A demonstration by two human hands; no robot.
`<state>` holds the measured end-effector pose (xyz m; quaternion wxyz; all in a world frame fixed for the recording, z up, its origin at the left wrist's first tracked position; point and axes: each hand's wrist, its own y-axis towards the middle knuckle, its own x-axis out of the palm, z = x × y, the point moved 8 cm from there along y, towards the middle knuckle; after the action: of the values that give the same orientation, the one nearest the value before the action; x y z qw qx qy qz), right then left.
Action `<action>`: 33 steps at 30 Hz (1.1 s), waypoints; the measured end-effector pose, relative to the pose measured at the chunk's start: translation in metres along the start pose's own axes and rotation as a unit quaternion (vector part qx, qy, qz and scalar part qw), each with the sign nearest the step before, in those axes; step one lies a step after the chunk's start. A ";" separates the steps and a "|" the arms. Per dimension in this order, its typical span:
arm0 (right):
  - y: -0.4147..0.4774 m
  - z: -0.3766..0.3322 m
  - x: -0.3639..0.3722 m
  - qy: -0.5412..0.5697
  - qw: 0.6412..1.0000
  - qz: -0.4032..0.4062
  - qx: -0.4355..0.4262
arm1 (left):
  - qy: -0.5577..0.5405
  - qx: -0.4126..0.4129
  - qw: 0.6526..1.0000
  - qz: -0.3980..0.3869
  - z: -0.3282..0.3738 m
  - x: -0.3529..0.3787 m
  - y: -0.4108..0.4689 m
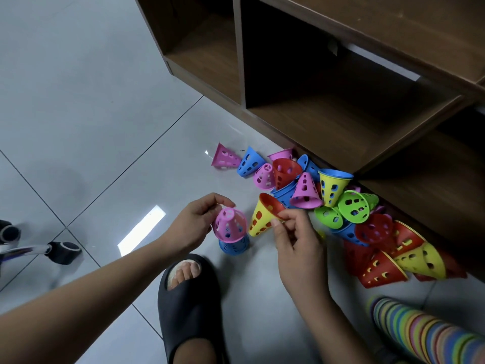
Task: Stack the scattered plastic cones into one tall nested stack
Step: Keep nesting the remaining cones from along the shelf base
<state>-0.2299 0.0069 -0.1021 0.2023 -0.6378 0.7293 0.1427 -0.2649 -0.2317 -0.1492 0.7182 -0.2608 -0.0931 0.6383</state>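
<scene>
Well, holed cones (305, 191), pink, blu, yel, red

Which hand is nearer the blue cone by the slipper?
Left. The left hand holds a pink cone right over the blue cone; the right hand is to its right, pinching a yellow cone.

Brown shelf unit (341, 114) top R, black slipper (189, 324) btm ctr, chair casters (63, 252) L, grey tile floor (78, 101).

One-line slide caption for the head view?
Left hand holds a pink cone, right hand a yellow cone, beside the scattered pile.
</scene>
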 end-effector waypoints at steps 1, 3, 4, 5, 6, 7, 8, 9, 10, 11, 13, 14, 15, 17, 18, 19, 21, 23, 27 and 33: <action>0.000 -0.004 -0.001 0.027 1.000 -0.003 0.009 | 0.002 0.002 1.000 0.001 -0.001 -0.001 -0.001; 0.000 -0.015 -0.003 0.043 0.999 -0.005 0.001 | 0.005 0.007 1.000 0.001 -0.004 -0.003 -0.002; 0.000 -0.019 -0.005 0.042 0.999 -0.006 -0.002 | 0.012 0.008 1.000 0.002 -0.006 -0.005 -0.002; 0.000 -0.023 -0.006 0.052 0.999 -0.008 0.003 | 0.021 0.008 1.000 0.002 -0.009 -0.007 -0.003; 0.000 -0.024 -0.006 0.076 0.997 -0.010 0.016 | 0.032 0.008 0.999 0.001 -0.012 -0.008 -0.003; 0.000 -0.023 -0.005 0.114 0.993 -0.016 0.036 | 0.046 0.009 0.999 -0.004 -0.016 -0.008 -0.003; 0.000 -0.021 -0.002 0.161 0.985 -0.024 0.062 | 0.061 0.011 0.998 -0.012 -0.019 -0.008 -0.004; -0.002 -0.017 0.003 0.216 0.971 -0.035 0.095 | 0.078 0.014 0.997 -0.021 -0.023 -0.006 -0.005; -0.005 -0.013 0.010 0.276 0.951 -0.048 0.132 | 0.096 0.015 0.995 -0.027 -0.026 -0.005 -0.006; -0.010 -0.010 0.019 0.330 0.927 -0.063 0.169 | 0.113 0.015 0.993 -0.028 -0.029 -0.003 -0.006; -0.021 -0.005 0.039 0.403 0.882 -0.096 0.224 | 0.129 0.014 0.991 -0.012 -0.032 -0.002 -0.006; -0.026 -0.003 0.049 0.422 0.866 -0.114 0.243 | 0.132 0.013 0.991 0.000 -0.032 0.000 -0.006; -0.032 0.000 0.058 0.432 0.853 -0.131 0.262 | 0.131 0.011 0.991 0.009 -0.033 0.001 -0.006; -0.041 0.008 0.072 0.434 0.836 -0.157 0.296 | 0.114 -0.003 0.993 0.017 -0.038 0.003 -0.004; -0.044 0.014 0.078 0.424 0.835 -0.164 0.311 | 0.102 -0.012 0.994 0.020 -0.042 0.004 -0.002; -0.046 0.020 0.082 0.409 0.838 -0.167 0.321 | 0.095 -0.022 0.995 0.024 -0.045 0.005 0.000; -0.046 0.033 0.089 0.373 0.851 -0.166 0.330 | 0.095 -0.038 0.994 0.029 -0.051 0.006 0.003; -0.043 0.046 0.096 0.346 0.860 -0.154 0.342 | 0.076 -0.054 0.995 0.029 -0.055 0.009 0.007; -0.034 0.065 0.099 0.283 0.883 -0.120 0.355 | 0.052 -0.064 0.996 0.033 -0.054 0.010 0.014; -0.035 0.087 0.084 0.267 0.880 -0.055 0.389 | 0.107 -0.051 0.992 0.031 -0.041 -0.004 0.033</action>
<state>-0.1941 -0.0307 -0.2167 0.2391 -0.5606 0.7161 -0.3402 -0.2747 -0.2440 -0.1992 0.6899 -0.3669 -0.0401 0.6227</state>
